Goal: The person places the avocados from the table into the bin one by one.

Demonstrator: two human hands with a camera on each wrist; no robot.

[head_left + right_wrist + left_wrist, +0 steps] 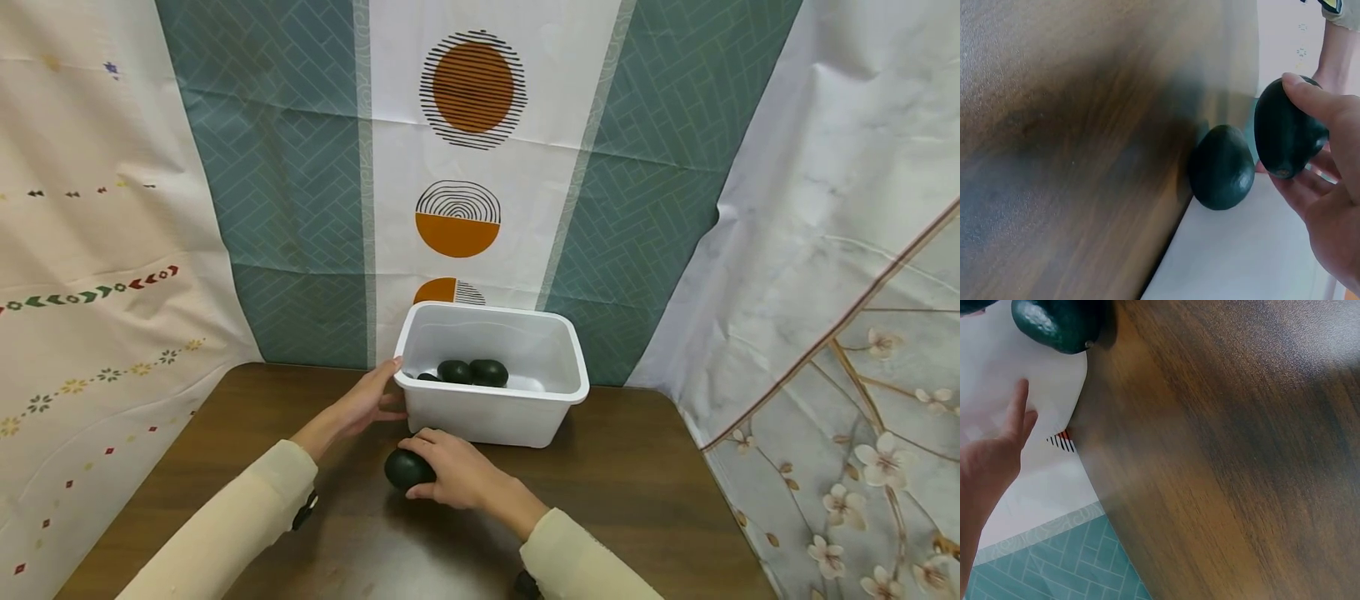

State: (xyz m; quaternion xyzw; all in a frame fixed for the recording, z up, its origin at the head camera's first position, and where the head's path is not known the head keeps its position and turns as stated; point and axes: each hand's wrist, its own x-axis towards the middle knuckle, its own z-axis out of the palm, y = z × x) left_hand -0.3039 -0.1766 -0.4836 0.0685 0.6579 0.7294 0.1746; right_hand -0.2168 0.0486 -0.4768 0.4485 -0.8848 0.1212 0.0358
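My right hand (461, 471) grips a dark green avocado (1285, 131) between thumb and fingers, just in front of the white plastic bin (480, 417). A second avocado (1221, 167) lies on the table against the bin's front wall; in the head view it is hidden behind the hand and the held avocado. Several more avocados (489, 372) sit inside the bin, toward its left. At the bin's left front corner is my left hand (365, 406), its thumb at the rim and its extended fingers (1017, 409) along the outer wall. Nothing is held in it.
The brown wooden table (637, 500) carries the bin near its back edge. A patterned teal and white cloth (480, 167) hangs right behind the bin, and printed light cloths (97, 333) hang at both sides.
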